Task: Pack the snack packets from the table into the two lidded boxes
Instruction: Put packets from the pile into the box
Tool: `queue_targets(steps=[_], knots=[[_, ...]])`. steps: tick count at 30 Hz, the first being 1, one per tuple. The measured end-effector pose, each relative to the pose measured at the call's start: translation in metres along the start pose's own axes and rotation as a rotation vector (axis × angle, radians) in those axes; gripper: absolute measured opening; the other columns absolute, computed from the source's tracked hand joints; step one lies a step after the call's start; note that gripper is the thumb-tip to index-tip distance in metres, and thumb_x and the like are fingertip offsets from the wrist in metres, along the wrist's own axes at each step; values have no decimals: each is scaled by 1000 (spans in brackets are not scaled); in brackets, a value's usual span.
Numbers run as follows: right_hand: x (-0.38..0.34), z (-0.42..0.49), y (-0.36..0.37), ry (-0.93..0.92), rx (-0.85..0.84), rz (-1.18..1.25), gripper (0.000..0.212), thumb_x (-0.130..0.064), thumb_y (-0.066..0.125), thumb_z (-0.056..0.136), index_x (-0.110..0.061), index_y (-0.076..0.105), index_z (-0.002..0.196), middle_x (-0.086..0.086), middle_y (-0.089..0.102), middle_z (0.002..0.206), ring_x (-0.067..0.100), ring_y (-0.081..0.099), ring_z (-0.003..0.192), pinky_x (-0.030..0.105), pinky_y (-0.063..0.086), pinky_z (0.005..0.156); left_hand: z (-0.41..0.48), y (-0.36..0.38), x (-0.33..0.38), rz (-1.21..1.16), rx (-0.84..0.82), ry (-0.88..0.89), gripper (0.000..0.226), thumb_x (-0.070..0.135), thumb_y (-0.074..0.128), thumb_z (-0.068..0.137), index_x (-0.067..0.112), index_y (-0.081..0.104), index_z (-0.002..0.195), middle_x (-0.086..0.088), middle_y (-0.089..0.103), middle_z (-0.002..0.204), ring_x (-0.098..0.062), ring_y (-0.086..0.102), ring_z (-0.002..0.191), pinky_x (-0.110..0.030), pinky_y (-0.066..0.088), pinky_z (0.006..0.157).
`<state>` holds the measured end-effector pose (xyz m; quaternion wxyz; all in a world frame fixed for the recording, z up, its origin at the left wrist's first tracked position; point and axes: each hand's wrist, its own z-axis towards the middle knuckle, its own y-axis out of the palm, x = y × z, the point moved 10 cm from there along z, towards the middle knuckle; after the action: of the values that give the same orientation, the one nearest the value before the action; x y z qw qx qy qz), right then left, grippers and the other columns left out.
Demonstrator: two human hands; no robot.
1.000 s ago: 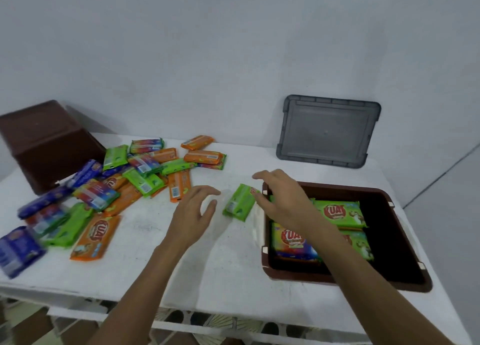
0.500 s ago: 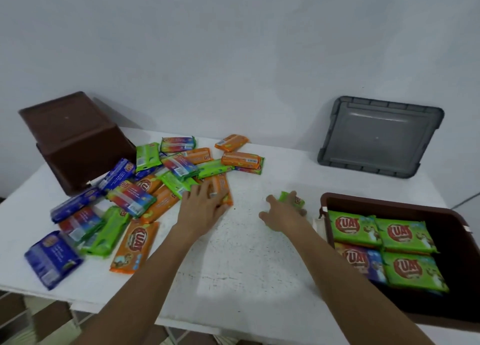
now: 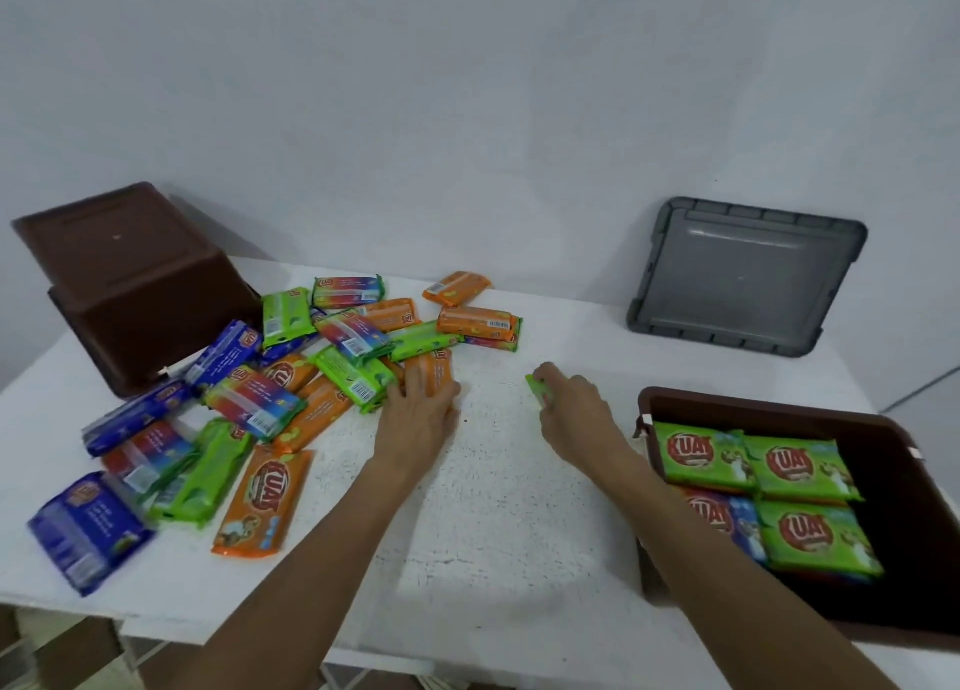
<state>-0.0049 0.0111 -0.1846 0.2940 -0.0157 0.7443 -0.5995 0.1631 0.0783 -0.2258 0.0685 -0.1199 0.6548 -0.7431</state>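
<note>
1. Head view, step in hand: you are picking packets off the surface (image 3: 498, 507). Your left hand (image 3: 421, 411), centre of frame, lies with its fingers spread flat on an orange packet (image 3: 440, 368) at the right edge of the loose pile (image 3: 249, 403). No finger is curled round the packet.
2. Your right hand (image 3: 574, 414), just right of centre, has its fingers curled and pinches a green packet (image 3: 536, 389). Only a corner shows past the fingertips. Cannot tell whether the packet is lifted or rests on the surface.
3. The open box (image 3: 769, 407) sits lower right. The packed packets (image 3: 795, 466) lie flat and face up in rows, mostly green, with a bluish one partly underneath. The box's far right side is dark and looks unfilled.
4. The upturned box (image 3: 130, 284) sits upper left, base up, beside the pile. A grey lid (image 3: 743, 278) leans on the wall, upper right.
5. Judgement: the task is far from done, since most packets are loose. Next, carry the green packet right, over the box rim, and lay it flat beside the others. Your left hand must close on the orange packet and draw it clear of its neighbours.
6. The packets are flat, glossy film, blue, green, orange and striped. They likely slide easily.
</note>
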Motion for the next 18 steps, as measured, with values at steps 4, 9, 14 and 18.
queue_targets(steps=[4, 9, 14, 18], knots=[[0, -16, -45, -97, 96, 180, 25, -7, 46, 98, -22, 53, 116, 12, 65, 106, 20, 61, 71, 30, 50, 51, -11, -16, -6, -274, 80, -54, 39, 24, 48, 99, 24, 49, 138, -17, 47, 125, -34, 49, 102, -41, 43, 85], [27, -44, -82, -91, 88, 661, 21, -13, 54, 99, -30, 58, 111, 4, 61, 113, 15, 70, 88, 35, 63, 67, -28, -48, -15, -771, 238, -168, 25, 22, 35, 105, 27, 54, 121, -4, 61, 111, -19, 59, 93, -31, 46, 66], [61, -79, -121, -141, 117, 788, 25, -14, 58, 97, -32, 61, 115, -3, 66, 111, 10, 71, 80, 22, 56, 52, -44, -74, 20, -1144, 277, -190, 21, 35, 38, 104, 40, 54, 117, 9, 62, 114, -8, 65, 97, -25, 57, 59], [95, -110, -140, -164, 93, 832, 23, -17, 59, 96, -33, 63, 113, -5, 70, 105, 15, 72, 88, 30, 60, 62, -50, -86, 68, -1298, 238, -154, 29, 23, 58, 97, 40, 53, 120, 28, 60, 112, -6, 65, 102, -21, 54, 62]])
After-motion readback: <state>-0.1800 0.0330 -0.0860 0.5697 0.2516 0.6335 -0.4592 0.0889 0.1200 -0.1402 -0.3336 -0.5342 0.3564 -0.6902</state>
